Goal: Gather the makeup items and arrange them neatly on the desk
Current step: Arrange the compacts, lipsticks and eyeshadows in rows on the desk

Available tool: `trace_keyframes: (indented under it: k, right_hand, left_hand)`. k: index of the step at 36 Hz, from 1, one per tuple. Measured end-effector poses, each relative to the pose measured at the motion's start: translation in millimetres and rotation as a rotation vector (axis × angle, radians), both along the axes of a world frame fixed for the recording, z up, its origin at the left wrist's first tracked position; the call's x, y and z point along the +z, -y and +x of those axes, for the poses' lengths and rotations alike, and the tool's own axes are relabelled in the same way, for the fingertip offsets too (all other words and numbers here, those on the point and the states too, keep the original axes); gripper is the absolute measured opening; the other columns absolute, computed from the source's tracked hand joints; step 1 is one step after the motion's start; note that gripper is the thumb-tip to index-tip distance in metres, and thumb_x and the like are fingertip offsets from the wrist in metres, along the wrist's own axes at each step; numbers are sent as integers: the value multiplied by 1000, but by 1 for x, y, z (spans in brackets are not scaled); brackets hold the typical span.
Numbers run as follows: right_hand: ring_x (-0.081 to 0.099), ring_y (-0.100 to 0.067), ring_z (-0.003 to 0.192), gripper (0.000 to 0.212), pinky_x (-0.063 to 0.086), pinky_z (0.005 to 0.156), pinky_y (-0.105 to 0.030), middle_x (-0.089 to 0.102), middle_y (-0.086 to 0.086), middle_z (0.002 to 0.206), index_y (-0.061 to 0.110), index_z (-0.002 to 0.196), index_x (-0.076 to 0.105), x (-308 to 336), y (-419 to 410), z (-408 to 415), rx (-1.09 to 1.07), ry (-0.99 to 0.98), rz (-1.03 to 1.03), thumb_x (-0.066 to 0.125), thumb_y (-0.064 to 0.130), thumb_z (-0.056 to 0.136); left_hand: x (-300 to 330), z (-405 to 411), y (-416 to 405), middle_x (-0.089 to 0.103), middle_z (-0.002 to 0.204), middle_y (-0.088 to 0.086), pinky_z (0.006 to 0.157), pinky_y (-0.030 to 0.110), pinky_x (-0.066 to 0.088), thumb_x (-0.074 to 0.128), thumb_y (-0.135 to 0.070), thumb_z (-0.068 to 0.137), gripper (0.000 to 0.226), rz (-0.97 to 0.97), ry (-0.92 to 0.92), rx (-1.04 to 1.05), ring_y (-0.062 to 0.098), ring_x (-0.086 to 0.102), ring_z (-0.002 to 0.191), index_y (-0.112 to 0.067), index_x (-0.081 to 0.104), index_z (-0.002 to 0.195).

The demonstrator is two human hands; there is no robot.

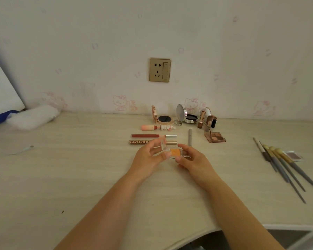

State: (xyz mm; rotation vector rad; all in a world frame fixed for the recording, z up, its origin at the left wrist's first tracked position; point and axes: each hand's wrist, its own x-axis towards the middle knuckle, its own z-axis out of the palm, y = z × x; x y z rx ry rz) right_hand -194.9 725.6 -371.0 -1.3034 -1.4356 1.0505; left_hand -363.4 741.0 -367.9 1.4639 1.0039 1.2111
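Mid-frame, both your left hand [148, 156] and right hand [190, 159] pinch the clear blush case [173, 152]; light, slick, hinged — hold its edges.

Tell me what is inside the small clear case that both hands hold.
The clear case stands open between the left hand and right hand, and an orange powder pan shows inside. The fingers cover its lower edge, so anything there is hidden.
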Motion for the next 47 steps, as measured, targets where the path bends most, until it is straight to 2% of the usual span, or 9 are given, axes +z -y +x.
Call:
trace_keyframes:
  k: [5, 9, 15, 22, 32, 37, 41, 44, 47]
  right_hand:
    - [54, -5, 77, 43, 42, 63, -7, 57, 10, 91, 31, 120, 55, 1, -11, -17, 33, 311, 58, 71, 26, 81]
    - [50, -5, 78, 44, 40, 70, -17, 55, 11, 90, 32, 118, 57, -2, -18, -40, 74, 503, 122, 72, 38, 77]
    - [49, -19, 107, 52, 42, 90, -34, 55, 1, 112, 37, 126, 50, -6, -37, -73, 81, 835, 163, 61, 56, 79]
    - [44, -25, 124, 52, 36, 100, -37, 51, -3, 134, 38, 132, 47, -7, -51, -87, 46, 968, 161, 48, 61, 85]
    - [40, -25, 125, 53, 36, 99, -39, 49, -3, 132, 38, 135, 41, -9, -47, -90, 29, 1089, 158, 37, 63, 89]
    - [39, -24, 127, 53, 35, 102, -39, 48, -3, 134, 39, 136, 39, -8, -45, -89, 44, 1084, 136, 37, 63, 88]
    - [40, -23, 125, 55, 35, 101, -39, 48, -3, 133, 39, 136, 40, -8, -44, -88, 36, 1067, 133, 39, 65, 87]
    - [41, -24, 126, 61, 36, 103, -40, 49, -2, 135, 37, 138, 40, -7, -42, -88, 30, 1035, 138, 41, 66, 85]
    - [52, -22, 113, 55, 40, 95, -35, 59, 1, 119, 34, 134, 46, -6, -38, -87, -24, 841, 134, 50, 57, 85]
  left_hand:
    - [1, -30, -4, 60, 103, -27, 74, -2, 40, 78, -17, 74, 46, 44, -246, 40, -24, 54, 89, -31, 57, 112]
    - [-1, -59, -5, 58, 103, -28, 75, 0, 41, 80, -17, 70, 47, 62, -397, 69, -16, 54, 96, -38, 58, 106]
    - [-9, -91, -15, 64, 105, -15, 77, 5, 36, 81, -28, 68, 41, 55, -484, 188, -9, 56, 96, -47, 57, 96]
    - [-13, -100, -33, 66, 113, -2, 93, 18, 39, 77, -19, 74, 44, 0, -466, 209, 7, 60, 105, -28, 62, 114]
    - [-15, -105, -36, 67, 105, -8, 85, 16, 38, 79, -25, 71, 38, -36, -459, 236, 4, 60, 100, -35, 62, 103]
    - [-16, -105, -36, 62, 103, -14, 84, 16, 36, 79, -28, 70, 49, -54, -480, 242, 1, 57, 99, -30, 60, 115]
    - [-18, -104, -36, 62, 118, -10, 88, 19, 36, 79, -35, 70, 62, -39, -538, 241, 2, 54, 105, -28, 54, 126]
    - [-16, -100, -31, 53, 126, -9, 91, 22, 36, 79, -41, 69, 76, 12, -532, 278, 4, 49, 108, -26, 45, 135]
    - [-11, -93, -22, 49, 129, -6, 99, 29, 39, 73, -41, 75, 64, 128, -469, 464, 12, 46, 117, -26, 47, 132]
